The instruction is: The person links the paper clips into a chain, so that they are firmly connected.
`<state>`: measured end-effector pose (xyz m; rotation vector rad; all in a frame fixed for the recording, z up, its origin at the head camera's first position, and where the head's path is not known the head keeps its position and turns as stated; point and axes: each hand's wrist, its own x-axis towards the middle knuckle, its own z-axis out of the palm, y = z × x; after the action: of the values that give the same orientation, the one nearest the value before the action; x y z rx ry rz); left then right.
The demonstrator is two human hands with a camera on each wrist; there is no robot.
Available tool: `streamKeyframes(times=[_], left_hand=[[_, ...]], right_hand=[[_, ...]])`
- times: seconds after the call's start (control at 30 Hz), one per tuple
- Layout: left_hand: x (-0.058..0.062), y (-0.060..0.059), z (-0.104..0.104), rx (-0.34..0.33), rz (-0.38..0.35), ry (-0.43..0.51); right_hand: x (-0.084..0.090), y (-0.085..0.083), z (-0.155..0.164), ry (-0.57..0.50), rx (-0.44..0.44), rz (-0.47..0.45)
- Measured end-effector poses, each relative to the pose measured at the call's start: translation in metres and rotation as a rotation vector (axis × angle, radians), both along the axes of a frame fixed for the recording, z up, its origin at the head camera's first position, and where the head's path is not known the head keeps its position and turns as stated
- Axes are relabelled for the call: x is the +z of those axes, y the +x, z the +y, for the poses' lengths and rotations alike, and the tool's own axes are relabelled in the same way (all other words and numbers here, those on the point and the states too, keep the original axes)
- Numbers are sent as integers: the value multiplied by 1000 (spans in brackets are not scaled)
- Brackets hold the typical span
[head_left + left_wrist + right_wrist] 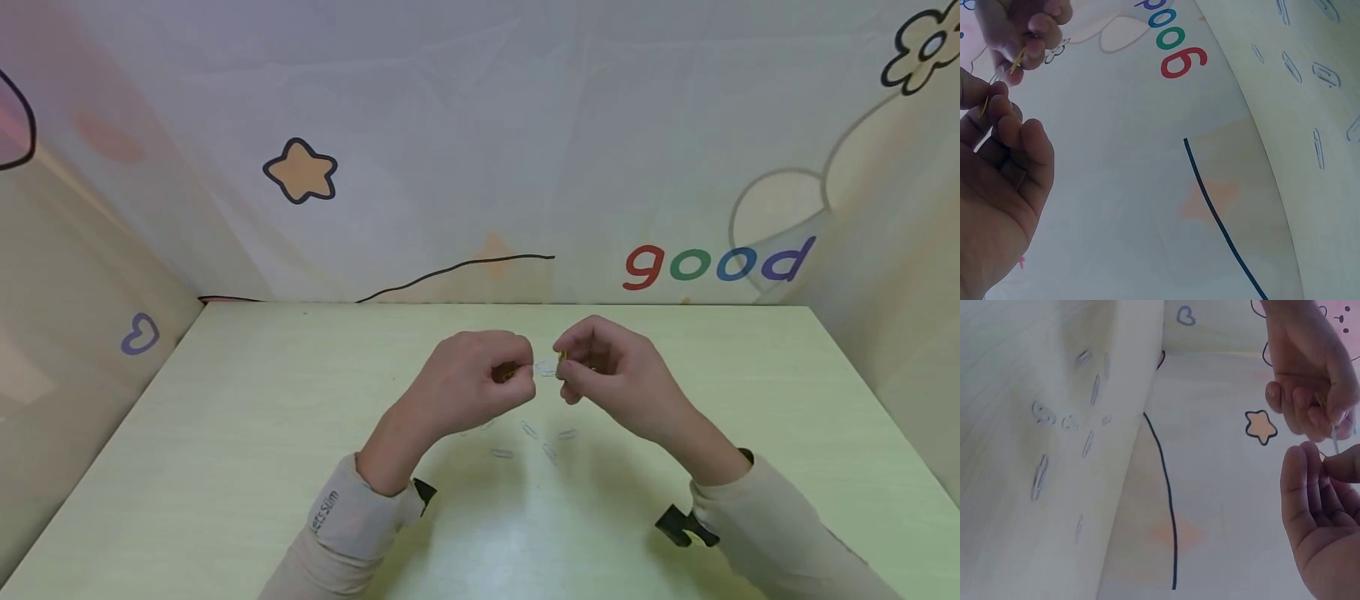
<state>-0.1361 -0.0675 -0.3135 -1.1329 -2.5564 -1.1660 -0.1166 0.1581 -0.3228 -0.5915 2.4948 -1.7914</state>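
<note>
Above the table (247, 392), both hands (547, 375) pinch gold clips (507, 372).

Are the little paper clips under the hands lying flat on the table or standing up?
Flat. The loose paper clips lie scattered on the table, each on its side, below the left hand and right hand.

From my feed, both hands are raised mid-frame, knuckles up and fingertips nearly meeting. My left hand (480, 379) has its fingers curled in a pinch, forearm running down toward 7 o'clock. My right hand (600, 367) pinches too, forearm trailing off toward 4 o'clock.
</note>
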Motion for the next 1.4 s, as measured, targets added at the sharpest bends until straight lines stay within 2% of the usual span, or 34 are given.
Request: streamKeyframes(times=[0.23, 0.4, 0.57, 0.77, 0.93, 1.4], left_hand=[[0, 2, 2, 19, 41, 49], [0, 3, 2, 23, 80, 60], [0, 3, 2, 16, 128, 64], [-1, 3, 3, 9, 184, 73], [-1, 4, 4, 9, 195, 77], [0, 3, 2, 27, 168, 51]], right_hand=[[10, 12, -8, -25, -56, 36], [15, 15, -9, -52, -58, 41], [17, 16, -9, -116, -36, -3], [19, 15, -6, -229, 0, -100], [20, 16, -4, -287, 21, -139], [23, 18, -2, -353, 25, -70]])
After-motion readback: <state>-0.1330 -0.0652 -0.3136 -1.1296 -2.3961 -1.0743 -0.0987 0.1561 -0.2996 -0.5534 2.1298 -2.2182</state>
